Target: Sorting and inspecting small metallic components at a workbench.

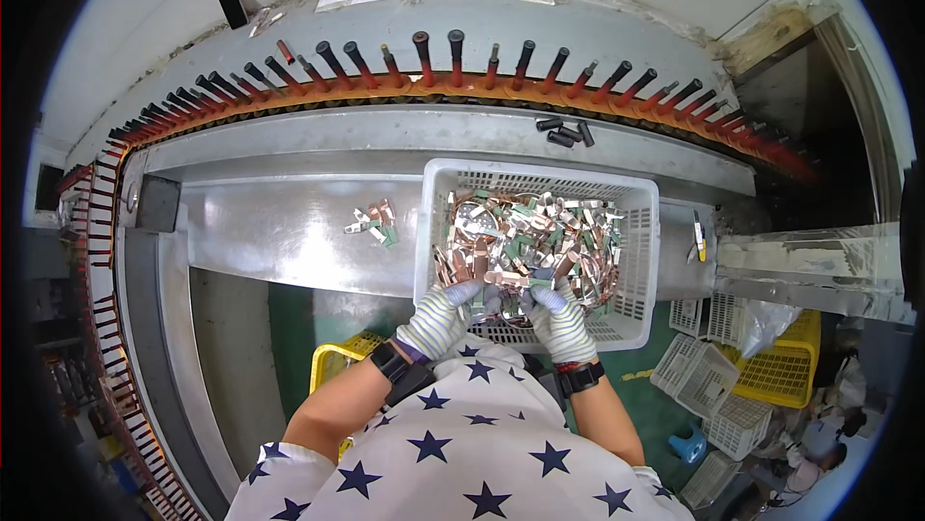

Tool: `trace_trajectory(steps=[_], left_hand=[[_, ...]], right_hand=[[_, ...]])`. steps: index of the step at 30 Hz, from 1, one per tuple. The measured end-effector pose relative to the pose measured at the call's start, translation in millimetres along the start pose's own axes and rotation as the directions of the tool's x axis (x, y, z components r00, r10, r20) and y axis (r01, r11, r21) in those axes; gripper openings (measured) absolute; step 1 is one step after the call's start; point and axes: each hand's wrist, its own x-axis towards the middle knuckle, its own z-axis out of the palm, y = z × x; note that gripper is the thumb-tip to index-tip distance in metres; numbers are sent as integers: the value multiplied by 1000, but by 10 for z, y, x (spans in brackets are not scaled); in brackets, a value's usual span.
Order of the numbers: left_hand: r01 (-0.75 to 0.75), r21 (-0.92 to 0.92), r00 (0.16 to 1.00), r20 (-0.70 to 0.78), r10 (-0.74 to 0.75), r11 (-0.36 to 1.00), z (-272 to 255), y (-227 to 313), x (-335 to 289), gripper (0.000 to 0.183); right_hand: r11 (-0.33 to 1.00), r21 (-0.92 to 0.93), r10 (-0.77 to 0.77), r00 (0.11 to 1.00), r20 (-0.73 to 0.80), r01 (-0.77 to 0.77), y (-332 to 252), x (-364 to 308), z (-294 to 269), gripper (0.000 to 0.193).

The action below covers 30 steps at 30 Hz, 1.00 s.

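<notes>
A heap of copper and silver metal clips (525, 237) fills a white slotted basket (636, 203) at the centre of the frame, on a steel bench (279, 232). At the basket's near edge the gloved left hand (441, 319) curls its fingers (469, 292) round a few clips, and the gloved right hand (559, 320), just beside it, pinches clips too, fingers (540, 294) bent close. A small loose pile of clips (372, 221) lies left of the basket, and a curved row of red-and-black rods (453, 63) arcs across the top.

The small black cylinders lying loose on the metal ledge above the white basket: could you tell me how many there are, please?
4 small black cylinders, clustered together on the grey metal ledge, just above the white basket's far right corner. More may be hidden behind them.
</notes>
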Motion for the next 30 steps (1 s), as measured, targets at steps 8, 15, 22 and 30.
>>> trace_trajectory(steps=[8, 15, 22, 30], left_hand=[[-112, 73, 990, -81, 118, 991, 20, 17, 60, 33], [-114, 50, 992, -54, 117, 992, -49, 31, 90, 35], [-127, 48, 991, -43, 129, 991, -134, 32, 152, 36], [-110, 48, 990, -82, 113, 993, -86, 0, 155, 31]], right_hand=[[948, -304, 99, 995, 4, -93, 19, -78, -113, 26], [755, -642, 215, 975, 52, -132, -35, -117, 13, 41], [754, -635, 258, 965, 53, -166, -35, -110, 160, 39], [763, -639, 195, 976, 92, -93, -75, -73, 176, 41]])
